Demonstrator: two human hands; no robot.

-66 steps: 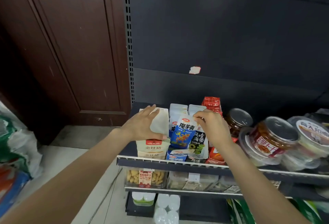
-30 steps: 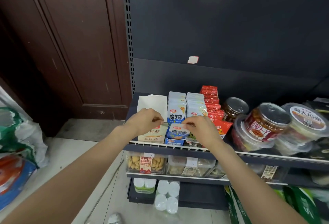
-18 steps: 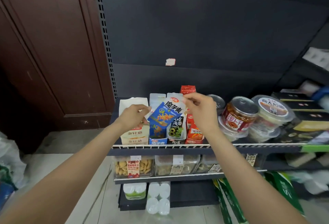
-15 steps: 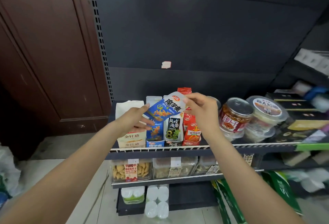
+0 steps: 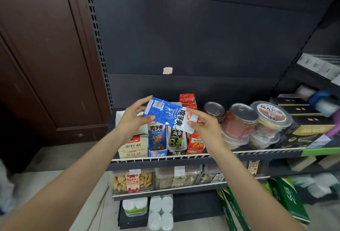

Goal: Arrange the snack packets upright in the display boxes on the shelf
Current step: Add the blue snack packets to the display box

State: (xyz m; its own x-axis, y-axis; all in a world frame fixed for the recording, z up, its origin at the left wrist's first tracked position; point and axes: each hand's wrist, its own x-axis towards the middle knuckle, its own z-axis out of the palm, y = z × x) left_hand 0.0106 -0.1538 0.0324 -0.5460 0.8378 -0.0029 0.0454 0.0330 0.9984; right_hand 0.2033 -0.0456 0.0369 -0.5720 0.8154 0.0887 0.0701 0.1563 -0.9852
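Blue snack packet (image 5: 169, 116) lies sideways above the display boxes (image 5: 158, 152), held at both ends. Left hand (image 5: 133, 118) pinches its barcode end; right hand (image 5: 203, 127) fingers grip the white end.

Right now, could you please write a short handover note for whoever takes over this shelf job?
Left hand and right hand each hold one end of a blue snack packet, lying sideways in the air above the display boxes.
Blue display box, black one and red one on the shelf already hold upright packets.
Left to do: turn the held packet upright and, probably, slot it into the blue box, whose packets match it.
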